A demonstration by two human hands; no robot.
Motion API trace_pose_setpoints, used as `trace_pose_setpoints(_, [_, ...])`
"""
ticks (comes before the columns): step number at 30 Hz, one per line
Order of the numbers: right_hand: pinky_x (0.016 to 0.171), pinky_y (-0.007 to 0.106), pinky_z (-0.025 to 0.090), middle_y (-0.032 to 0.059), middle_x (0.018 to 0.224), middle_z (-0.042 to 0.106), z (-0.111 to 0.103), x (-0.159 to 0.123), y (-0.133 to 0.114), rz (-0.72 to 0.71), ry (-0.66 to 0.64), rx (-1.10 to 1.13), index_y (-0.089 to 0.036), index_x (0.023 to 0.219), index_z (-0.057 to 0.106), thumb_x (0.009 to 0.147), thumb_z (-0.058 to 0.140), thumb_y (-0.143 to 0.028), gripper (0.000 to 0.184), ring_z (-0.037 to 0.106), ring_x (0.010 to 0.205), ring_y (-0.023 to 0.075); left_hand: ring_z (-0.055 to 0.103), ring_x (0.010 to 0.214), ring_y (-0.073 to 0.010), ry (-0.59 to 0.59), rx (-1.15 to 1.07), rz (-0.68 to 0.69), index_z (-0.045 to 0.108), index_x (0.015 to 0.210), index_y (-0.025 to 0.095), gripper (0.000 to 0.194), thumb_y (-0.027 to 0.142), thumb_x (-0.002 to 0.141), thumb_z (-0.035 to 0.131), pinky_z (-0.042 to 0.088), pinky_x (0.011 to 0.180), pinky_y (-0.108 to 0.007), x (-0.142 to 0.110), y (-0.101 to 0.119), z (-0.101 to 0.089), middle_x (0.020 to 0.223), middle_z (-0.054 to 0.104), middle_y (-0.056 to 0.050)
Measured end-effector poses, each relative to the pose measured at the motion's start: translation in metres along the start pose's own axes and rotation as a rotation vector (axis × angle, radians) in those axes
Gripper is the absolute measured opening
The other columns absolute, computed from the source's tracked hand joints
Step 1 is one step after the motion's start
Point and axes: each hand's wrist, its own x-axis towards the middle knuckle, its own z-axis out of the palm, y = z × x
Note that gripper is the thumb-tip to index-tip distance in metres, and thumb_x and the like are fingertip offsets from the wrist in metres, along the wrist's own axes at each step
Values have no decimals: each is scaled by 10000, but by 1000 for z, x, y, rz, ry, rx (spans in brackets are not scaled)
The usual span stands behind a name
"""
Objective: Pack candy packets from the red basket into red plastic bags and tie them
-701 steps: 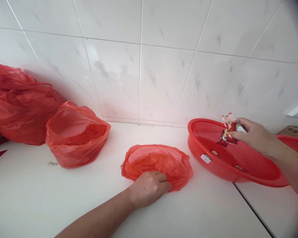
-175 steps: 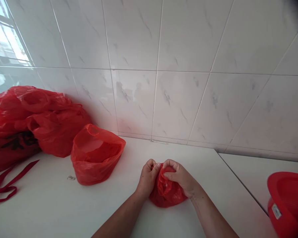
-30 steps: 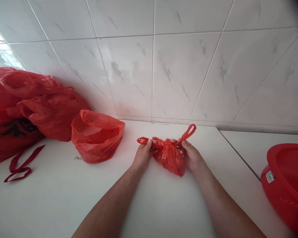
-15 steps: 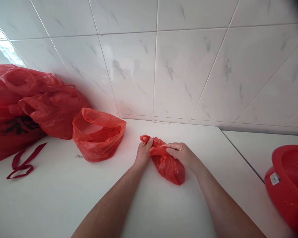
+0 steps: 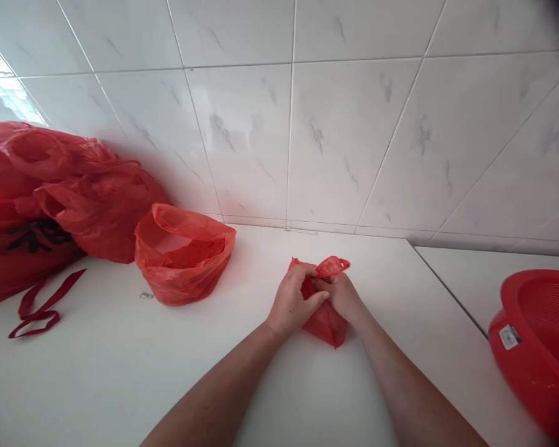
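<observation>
Single view, worn on the head: looks forward and down from the near side of the tabletop [image 5: 121, 372], close, about arm's length above the hands [image 5: 292, 304], which sit just right of and below centre. Tiled wall [image 5: 245, 143] faces it across the upper half. Wide field; left edge cuts the heap of red bags [image 5: 102, 211], right edge the red basket [image 5: 526, 366].

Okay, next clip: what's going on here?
A person has both hands on a small red plastic bag on the white table. The left hand and right hand meet at its gathered top, where a twisted end sticks up; they hide whether it is knotted. To the left stands an open red bag, beside a heap of red bags with a dark red strap in front. A red basket is at far right, partly out of frame.
</observation>
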Motion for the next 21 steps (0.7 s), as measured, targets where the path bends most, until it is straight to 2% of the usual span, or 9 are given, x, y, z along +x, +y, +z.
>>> trace_pose_setpoints(4, [524, 251, 349, -26, 569, 519, -3, 4, 5, -18, 0, 43, -181, 654, 585, 739, 624, -417, 253, 458, 531, 112, 549, 849, -149, 47, 114, 33, 556, 838, 210, 165, 73, 745, 557, 459, 772, -297, 1, -8, 1, 908, 567, -9])
trace_pose_setpoints(8, [522, 247, 328, -59, 496, 408, -3, 5, 7, -51, -18, 108, -189, 671, 560, 757, 605, -474, 301, 383, 491, 95, 561, 792, -144, 21, 119, -47, 586, 833, 214, 138, 103, 764, 541, 457, 726, -278, 3, -19, -4, 874, 601, -2])
trace_pose_setpoints(12, [486, 237, 302, -67, 501, 399, -3, 6, 10, -30, -68, 268, -210, 894, 615, 757, 609, -425, 255, 351, 466, 91, 570, 747, -141, 30, 45, -115, 603, 810, 206, 105, 140, 786, 526, 455, 701, -262, 3, -21, -6, 813, 631, 4])
trace_pose_setpoints(15, [457, 232, 276, -65, 511, 406, -5, 5, 10, -34, -108, 354, -226, 947, 639, 744, 608, -356, 243, 295, 443, 78, 584, 756, -143, 72, -27, -137, 614, 903, 220, 161, 144, 796, 522, 463, 720, -264, 3, -16, -6, 833, 647, 3])
trace_pose_setpoints(18, [513, 248, 372, -32, 572, 490, -9, 3, 5, -4, -146, 424, -222, 897, 671, 759, 591, -356, 209, 388, 479, 88, 594, 867, -158, 69, -37, -108, 635, 1029, 251, 279, 133, 806, 516, 457, 813, -280, 3, -12, -7, 949, 656, -14])
trace_pose_setpoints(21, [637, 280, 455, 31, 749, 609, -9, -1, -1, 56, -170, 431, -204, 803, 676, 762, 618, -414, 222, 545, 649, 136, 584, 903, -164, 11, 0, -60, 671, 1028, 260, 285, 147, 825, 506, 450, 839, -281, 4, -12, -9, 967, 640, -28])
